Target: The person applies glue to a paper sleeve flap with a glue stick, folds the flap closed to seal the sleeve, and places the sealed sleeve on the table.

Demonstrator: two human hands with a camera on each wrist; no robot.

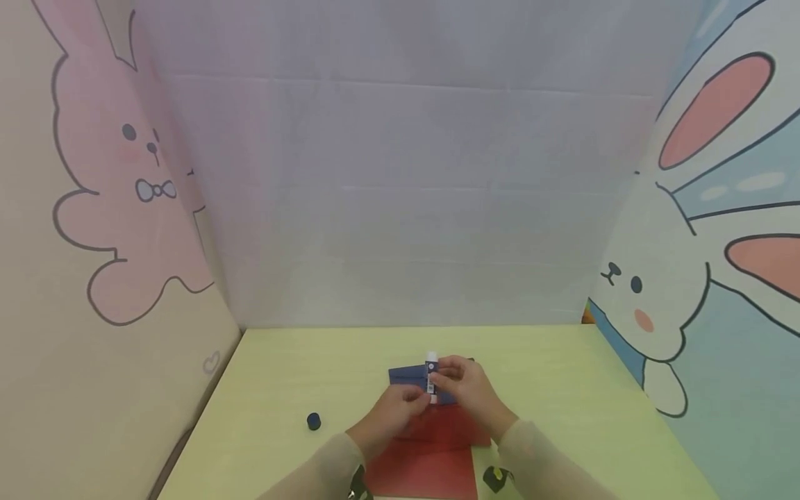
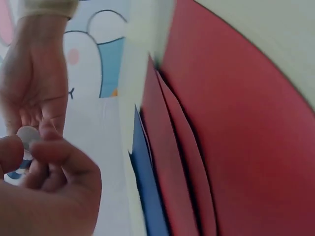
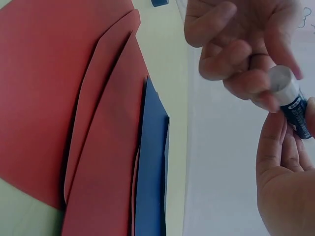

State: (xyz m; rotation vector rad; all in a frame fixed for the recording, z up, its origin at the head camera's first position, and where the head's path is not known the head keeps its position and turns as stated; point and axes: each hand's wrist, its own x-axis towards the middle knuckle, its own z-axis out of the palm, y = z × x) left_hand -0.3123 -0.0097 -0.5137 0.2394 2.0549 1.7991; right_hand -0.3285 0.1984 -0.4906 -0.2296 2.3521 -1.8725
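A glue stick (image 1: 431, 378) with a dark blue, white-lettered body stands roughly upright between both hands. Its white top end shows in the head view. My right hand (image 1: 469, 389) pinches the body between thumb and fingers. At the lower white end, my left hand (image 1: 390, 415) has its thumb and index finger; the right wrist view shows that round white end (image 3: 283, 78) close up. Below the hands lie a blue folded paper piece (image 1: 409, 376), perhaps an envelope, and a red folded one (image 1: 437, 427) with a flap (image 1: 421, 472) spread towards me.
A small dark blue cap (image 1: 314, 421) sits on the pale yellow table (image 1: 262, 389), left of the paper. A small black object with a yellow patch (image 1: 495, 478) shows beside the right sleeve. White and rabbit-printed sheets (image 1: 400, 208) enclose the table's back and sides.
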